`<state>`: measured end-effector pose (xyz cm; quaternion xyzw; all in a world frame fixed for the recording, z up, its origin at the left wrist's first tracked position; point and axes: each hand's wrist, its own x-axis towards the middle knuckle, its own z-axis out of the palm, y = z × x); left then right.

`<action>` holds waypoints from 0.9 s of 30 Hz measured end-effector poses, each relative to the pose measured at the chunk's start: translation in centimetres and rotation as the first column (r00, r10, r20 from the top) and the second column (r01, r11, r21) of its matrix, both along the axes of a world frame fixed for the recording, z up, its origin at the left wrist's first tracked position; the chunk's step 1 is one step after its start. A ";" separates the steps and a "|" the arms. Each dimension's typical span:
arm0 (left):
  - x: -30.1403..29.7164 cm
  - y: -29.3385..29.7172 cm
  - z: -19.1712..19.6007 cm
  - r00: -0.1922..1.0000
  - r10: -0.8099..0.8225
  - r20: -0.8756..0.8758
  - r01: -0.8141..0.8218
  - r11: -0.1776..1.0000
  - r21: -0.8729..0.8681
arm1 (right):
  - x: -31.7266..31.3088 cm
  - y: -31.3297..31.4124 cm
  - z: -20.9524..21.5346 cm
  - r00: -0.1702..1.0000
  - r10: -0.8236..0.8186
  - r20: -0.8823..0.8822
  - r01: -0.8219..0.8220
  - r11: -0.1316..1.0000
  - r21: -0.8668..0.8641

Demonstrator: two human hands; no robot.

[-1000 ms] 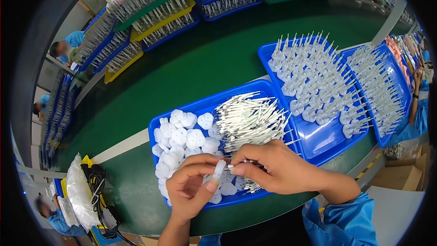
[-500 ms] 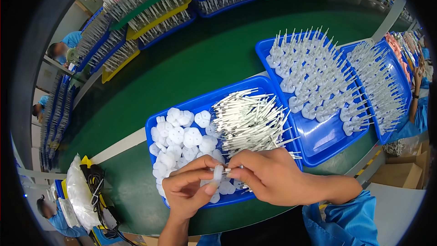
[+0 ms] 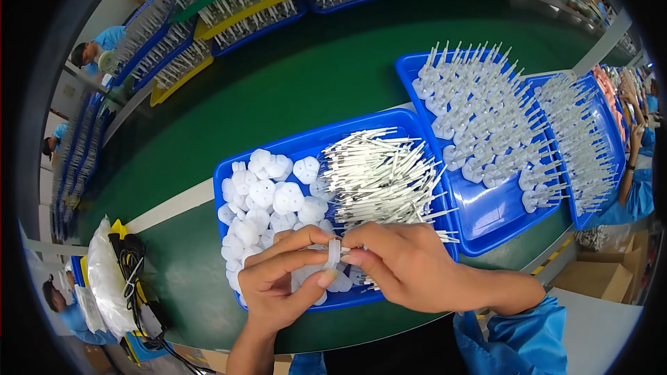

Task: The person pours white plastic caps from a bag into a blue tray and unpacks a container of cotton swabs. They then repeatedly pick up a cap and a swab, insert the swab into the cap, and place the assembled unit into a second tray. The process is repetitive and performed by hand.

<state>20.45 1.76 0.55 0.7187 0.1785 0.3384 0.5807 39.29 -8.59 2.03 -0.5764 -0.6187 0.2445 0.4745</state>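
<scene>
My left hand (image 3: 281,281) pinches a white translucent plastic disc (image 3: 334,254) between thumb and fingers, turned edge-on. Close against its right face, my right hand (image 3: 420,267) grips a thin white stick (image 3: 345,252) with thumb and index finger. Most of that stick is hidden by the fingers, and I cannot tell how far it enters the disc. Both hands are above the near edge of a blue tray (image 3: 267,142). Inside it, lobed white discs (image 3: 260,194) are heaped on the left and white sticks (image 3: 379,177) on the right.
Right of it, a second blue tray (image 3: 479,219) holds rows of discs with upright sticks; another blue tray (image 3: 597,114) beyond is similarly filled. Stacked trays (image 3: 243,21) line the green table's (image 3: 278,83) far side. A plastic bag (image 3: 111,278) and black cable (image 3: 132,271) lie left. Co-workers sit around.
The whole view has shifted slightly. My hands keep the same grip, and the right fingertips look a little closer to the disc, with less of the stick showing.
</scene>
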 end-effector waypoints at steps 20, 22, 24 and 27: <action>0.3 0.3 0.8 1.000 0.019 0.011 -0.022 0.865 0.502 | 0.3 0.4 -0.4 0.996 0.006 0.091 -0.022 0.984 0.175; 0.3 0.2 1.0 0.999 0.037 -0.010 -0.026 0.847 0.530 | 0.3 0.3 -0.4 0.994 0.011 0.105 -0.030 0.983 0.179; 0.3 0.2 1.5 0.998 0.047 -0.049 -0.012 0.827 0.562 | 0.3 0.3 -0.3 0.992 0.016 0.128 -0.040 0.982 0.184; 0.2 0.2 2.4 0.992 0.063 -0.108 0.017 0.789 0.614 | 0.3 0.3 -0.3 0.987 0.025 0.160 -0.054 0.982 0.183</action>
